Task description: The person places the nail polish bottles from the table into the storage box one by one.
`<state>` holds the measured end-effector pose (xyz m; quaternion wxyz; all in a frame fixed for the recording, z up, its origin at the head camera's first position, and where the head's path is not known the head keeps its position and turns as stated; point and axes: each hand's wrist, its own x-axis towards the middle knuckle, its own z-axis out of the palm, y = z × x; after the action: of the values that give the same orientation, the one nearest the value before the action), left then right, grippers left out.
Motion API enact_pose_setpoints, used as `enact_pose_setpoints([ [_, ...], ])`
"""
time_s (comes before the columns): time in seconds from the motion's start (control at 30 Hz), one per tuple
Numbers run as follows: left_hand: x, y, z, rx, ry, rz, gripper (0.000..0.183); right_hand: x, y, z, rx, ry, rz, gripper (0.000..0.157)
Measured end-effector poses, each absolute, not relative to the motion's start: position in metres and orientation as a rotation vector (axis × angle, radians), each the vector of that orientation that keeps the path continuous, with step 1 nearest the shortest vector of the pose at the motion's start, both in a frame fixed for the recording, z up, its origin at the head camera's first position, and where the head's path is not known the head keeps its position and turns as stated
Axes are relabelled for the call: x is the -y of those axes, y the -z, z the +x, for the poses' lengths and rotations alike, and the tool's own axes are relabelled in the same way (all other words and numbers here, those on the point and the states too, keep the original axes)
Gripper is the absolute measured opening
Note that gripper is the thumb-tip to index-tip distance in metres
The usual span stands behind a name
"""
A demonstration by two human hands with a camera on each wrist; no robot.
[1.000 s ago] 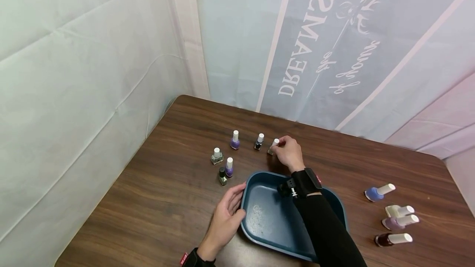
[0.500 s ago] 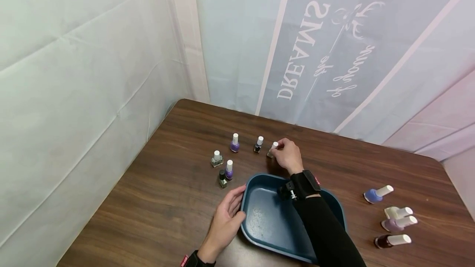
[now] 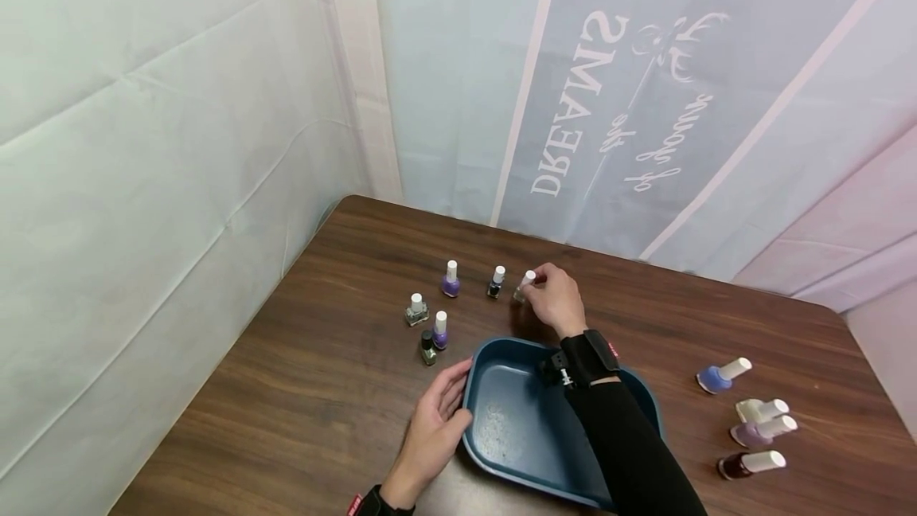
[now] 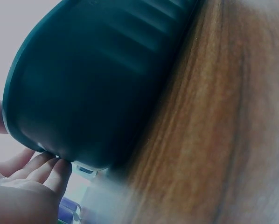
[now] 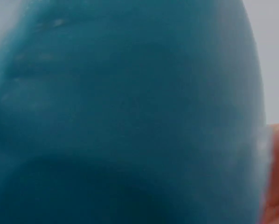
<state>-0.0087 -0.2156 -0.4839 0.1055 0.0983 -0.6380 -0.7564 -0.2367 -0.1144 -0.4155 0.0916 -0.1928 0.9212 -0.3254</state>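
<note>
In the head view my left hand [image 3: 432, 424] holds the left side of a blue tray [image 3: 494, 464], thumb at its rim and fingers along the outer wall. The left wrist view shows those fingertips against the tray's dark outer side [image 4: 83, 84]. Beyond the tray's far edge, my right hand [image 3: 559, 299] pinches a small nail polish bottle [image 3: 528, 278] by its white cap; fingers hide part of the bottle. Just left of it stands a dark nail polish bottle [image 3: 497, 283]. Blue tray wall [image 5: 144, 93] fills most of the right wrist view.
Left of the tray stand a purple bottle [image 3: 450, 281], a clear one [image 3: 417, 311], another purple one [image 3: 440, 333] and a black-capped one [image 3: 427, 349]. Several bottles, including a blue one [image 3: 714, 378] and a dark red one [image 3: 734, 466], lie tilted at right. Fabric curtains [image 3: 458, 86] hang behind the table.
The head view has shifted slightly, so the table sits a little lower and further left. Both hands stay nearly where they were, the right still on the same bottle.
</note>
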Motion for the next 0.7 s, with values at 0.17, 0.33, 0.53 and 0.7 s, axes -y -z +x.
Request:
enact_pose_setpoints([
  [0.17, 0.215, 0.482, -0.008, 1.890, 2.197, 0.272, 0.062, 0.114, 0.405, -0.232, -2.776, 0.939, -0.625, 0.030],
  [0.33, 0.215, 0.483, -0.008, 1.891, 2.194, 0.274, 0.062, 0.112, 0.392, -0.225, -2.818, 0.903, -0.723, 0.029],
  [0.53, 0.216, 0.485, -0.008, 1.891, 2.193, 0.276, 0.062, 0.108, 0.373, -0.213, -2.862, 0.902, -0.827, 0.024],
  [0.7, 0.215, 0.483, -0.008, 1.889, 2.200, 0.295, 0.062, 0.103, 0.359, -0.202, -2.913, 0.894, -0.893, 0.018],
])
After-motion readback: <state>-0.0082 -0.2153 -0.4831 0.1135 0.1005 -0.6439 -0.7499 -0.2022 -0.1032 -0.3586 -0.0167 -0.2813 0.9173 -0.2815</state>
